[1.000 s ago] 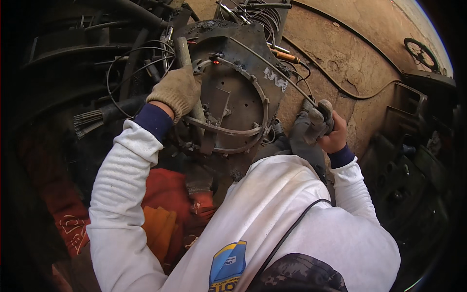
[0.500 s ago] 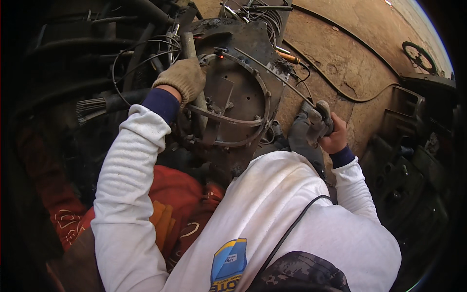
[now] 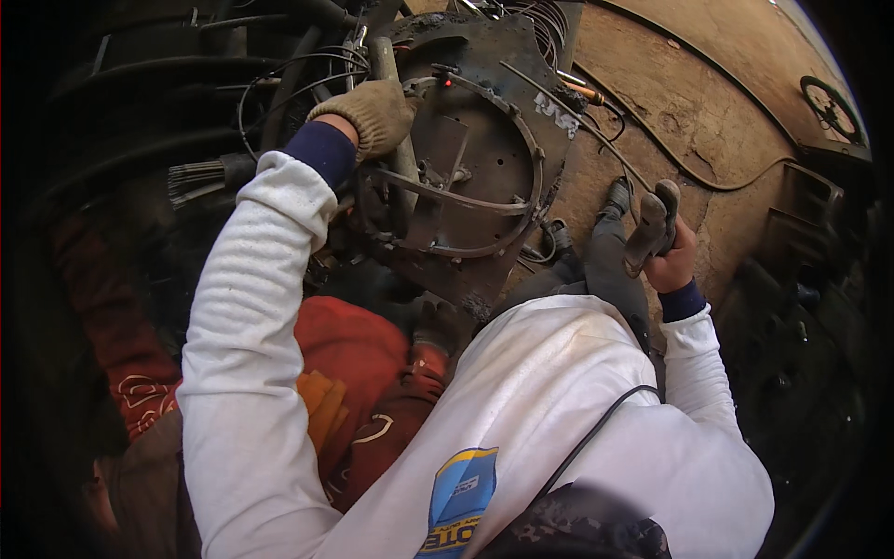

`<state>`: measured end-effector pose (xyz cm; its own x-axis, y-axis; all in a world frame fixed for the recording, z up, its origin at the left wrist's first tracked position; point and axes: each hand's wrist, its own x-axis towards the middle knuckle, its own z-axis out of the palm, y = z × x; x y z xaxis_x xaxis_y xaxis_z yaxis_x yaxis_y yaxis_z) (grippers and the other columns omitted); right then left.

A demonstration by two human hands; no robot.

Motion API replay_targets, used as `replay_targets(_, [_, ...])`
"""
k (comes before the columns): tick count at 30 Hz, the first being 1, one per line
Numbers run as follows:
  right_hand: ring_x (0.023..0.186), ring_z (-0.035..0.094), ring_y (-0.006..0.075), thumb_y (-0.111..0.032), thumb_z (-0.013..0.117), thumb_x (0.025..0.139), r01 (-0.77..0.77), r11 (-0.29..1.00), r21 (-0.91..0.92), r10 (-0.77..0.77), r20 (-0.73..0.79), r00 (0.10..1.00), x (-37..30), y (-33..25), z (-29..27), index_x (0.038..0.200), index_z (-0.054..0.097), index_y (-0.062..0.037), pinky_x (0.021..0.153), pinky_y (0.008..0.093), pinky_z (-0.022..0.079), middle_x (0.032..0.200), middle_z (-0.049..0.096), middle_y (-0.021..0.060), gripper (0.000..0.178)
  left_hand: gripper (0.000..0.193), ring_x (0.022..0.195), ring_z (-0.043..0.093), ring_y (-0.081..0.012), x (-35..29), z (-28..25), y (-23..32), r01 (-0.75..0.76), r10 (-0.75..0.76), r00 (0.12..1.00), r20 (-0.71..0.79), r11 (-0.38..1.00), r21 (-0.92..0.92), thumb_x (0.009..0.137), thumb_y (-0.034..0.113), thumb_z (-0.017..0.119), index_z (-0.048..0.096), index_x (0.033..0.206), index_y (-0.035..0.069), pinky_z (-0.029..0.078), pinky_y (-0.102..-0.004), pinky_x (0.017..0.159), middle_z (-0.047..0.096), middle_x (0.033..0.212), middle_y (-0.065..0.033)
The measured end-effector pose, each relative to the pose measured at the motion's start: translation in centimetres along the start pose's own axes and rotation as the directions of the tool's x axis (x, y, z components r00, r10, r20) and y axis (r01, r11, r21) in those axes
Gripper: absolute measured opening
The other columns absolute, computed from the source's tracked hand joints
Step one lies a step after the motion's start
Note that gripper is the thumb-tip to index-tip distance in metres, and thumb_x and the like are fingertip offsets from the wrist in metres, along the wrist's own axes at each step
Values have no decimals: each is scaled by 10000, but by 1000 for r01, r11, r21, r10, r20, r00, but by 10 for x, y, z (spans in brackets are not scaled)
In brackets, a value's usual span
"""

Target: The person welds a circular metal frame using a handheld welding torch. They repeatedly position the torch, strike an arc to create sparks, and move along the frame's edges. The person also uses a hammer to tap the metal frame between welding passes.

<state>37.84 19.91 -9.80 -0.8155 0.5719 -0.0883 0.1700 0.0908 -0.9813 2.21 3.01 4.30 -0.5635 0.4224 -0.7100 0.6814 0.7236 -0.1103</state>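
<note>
My left hand, in a tan knit glove, is closed around a grey metal pipe beside a round steel frame. The frame lies on a dark steel plate, and a small spot near its top glows red. To the right, my right hand is closed on a long thin metal rod. A dark grey padded piece surrounds the rod's near end and hides part of my fingers. Its far end points up-left over the plate's right side, apart from the glowing spot.
A person in red clothing is close under my left arm. An orange-handled tool and a long cable lie on the brown floor. Bundled rods stick out at left. Coiled wire sits at the top.
The whole view has shifted, so the frame appears farther up and right. My right hand and the rod have drawn away rightward from the frame. My left hand stays on the pipe.
</note>
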Motion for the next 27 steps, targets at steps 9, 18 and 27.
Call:
replay_targets(9, [757, 563, 89, -26, 725, 760, 46, 999, 11, -46, -25, 999, -1, 4, -1, 948, 565, -31, 687, 241, 456, 824, 595, -2, 247, 515, 1031, 600, -414, -3, 2, 1, -34, 37, 998, -54, 998, 51, 974, 385, 379, 606, 1101, -60, 474, -440, 910, 632, 1055, -272])
replay_targets(18, [808, 562, 103, 25, 694, 791, -10, 999, 52, 15, -95, 995, -20, 35, -21, 1017, 563, -35, 726, 262, 464, 882, 578, 9, 268, 441, 950, 637, -385, 8, -6, 0, -260, 266, 963, 29, 905, 335, 985, 325, 387, 593, 1071, -56, 500, -414, 851, 660, 1009, -214])
replay_targets(27, [796, 557, 100, 44, 675, 809, -24, 992, 120, 50, -218, 975, -40, 57, -35, 1042, 552, -28, 679, 243, 469, 873, 557, 20, 274, 543, 822, 641, -330, 14, -10, -11, -212, 204, 977, 60, 957, 199, 982, 416, 298, 589, 998, -42, 481, -407, 796, 650, 887, -204])
